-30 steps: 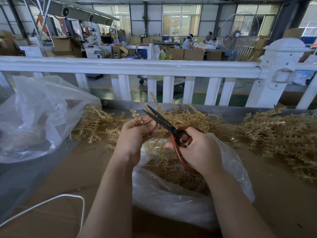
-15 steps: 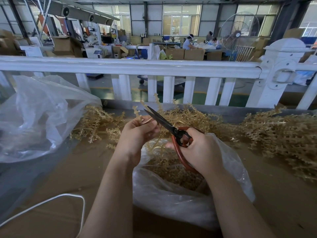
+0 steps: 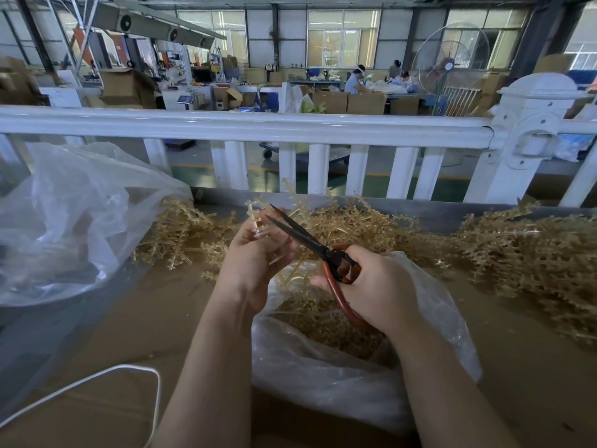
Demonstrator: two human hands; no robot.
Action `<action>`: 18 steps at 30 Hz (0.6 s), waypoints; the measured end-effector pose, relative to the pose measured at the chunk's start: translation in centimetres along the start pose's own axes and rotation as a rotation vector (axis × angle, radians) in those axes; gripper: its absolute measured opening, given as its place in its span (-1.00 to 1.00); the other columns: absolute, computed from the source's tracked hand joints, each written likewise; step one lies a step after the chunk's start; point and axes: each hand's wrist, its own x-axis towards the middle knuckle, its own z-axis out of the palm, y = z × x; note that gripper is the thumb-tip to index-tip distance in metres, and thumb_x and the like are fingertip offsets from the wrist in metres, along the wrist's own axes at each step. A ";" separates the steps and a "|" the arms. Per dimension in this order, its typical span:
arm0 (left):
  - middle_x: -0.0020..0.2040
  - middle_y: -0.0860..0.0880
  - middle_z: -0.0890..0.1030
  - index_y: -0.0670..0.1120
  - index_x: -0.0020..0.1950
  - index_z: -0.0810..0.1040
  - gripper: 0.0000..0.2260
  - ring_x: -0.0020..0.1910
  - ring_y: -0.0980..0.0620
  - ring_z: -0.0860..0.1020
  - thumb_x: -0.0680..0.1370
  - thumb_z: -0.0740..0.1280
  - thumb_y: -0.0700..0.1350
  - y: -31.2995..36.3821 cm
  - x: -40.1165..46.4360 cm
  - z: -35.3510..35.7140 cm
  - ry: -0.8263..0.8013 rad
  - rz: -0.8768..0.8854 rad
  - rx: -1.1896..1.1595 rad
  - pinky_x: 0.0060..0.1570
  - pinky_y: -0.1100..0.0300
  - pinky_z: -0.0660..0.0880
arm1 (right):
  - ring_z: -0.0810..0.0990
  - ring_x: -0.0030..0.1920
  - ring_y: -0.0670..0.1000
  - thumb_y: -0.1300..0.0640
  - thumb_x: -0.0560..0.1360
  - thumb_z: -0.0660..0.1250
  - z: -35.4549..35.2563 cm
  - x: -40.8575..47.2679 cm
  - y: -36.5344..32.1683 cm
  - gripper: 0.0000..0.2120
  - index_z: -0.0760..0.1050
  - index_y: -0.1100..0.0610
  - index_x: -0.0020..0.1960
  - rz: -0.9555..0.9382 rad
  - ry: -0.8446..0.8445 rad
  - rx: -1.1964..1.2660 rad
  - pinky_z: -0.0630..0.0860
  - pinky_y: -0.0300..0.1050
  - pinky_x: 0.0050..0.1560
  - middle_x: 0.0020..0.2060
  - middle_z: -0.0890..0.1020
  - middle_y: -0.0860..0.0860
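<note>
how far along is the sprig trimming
Done: the bag under the hands already holds a layer of cut bits. In hand: the left hand holds a sprig at the open scissors in the right hand. Left: big uncut piles behind the bag.

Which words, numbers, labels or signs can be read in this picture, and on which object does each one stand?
No text can be read here.
On the yellow sign far behind: too small to read.
On the cardboard boxes far behind: no legible print.
On the scissors in the right hand: no mark shows.
On the plastic sprig in the left hand: no text.
</note>
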 end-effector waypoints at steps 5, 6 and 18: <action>-0.15 -0.07 0.70 0.06 -0.22 0.68 -0.74 -0.22 0.03 0.67 0.42 0.40 -0.32 0.0 -0.3 0.6 -0.090 -0.033 0.001 -0.04 0.13 0.60 | 0.50 -0.38 -0.31 -0.58 0.28 0.20 0.2 0.1 0.2 -0.45 0.49 -0.12 -0.12 0.041 0.036 0.009 0.35 -0.42 -0.45 -0.43 0.50 -0.29; -0.14 -0.07 0.70 0.05 -0.21 0.69 -0.77 -0.21 0.03 0.67 0.36 0.43 -0.30 -0.1 -0.3 0.7 -0.101 -0.043 0.001 -0.03 0.14 0.61 | 0.51 -0.38 -0.28 -0.58 0.29 0.18 0.2 0.2 0.3 -0.42 0.51 -0.09 -0.14 0.047 0.045 0.004 0.34 -0.41 -0.45 -0.43 0.52 -0.25; -0.15 -0.03 0.72 -0.11 -0.06 0.59 -0.89 -0.18 0.09 0.68 0.45 0.45 -0.23 -0.3 -0.1 1.3 -0.032 -0.044 0.029 0.14 0.09 0.51 | 0.52 -0.37 -0.25 -0.59 0.30 0.14 0.5 0.3 0.7 -0.35 0.56 -0.03 -0.11 0.085 0.071 -0.075 0.33 -0.38 -0.42 -0.40 0.58 -0.20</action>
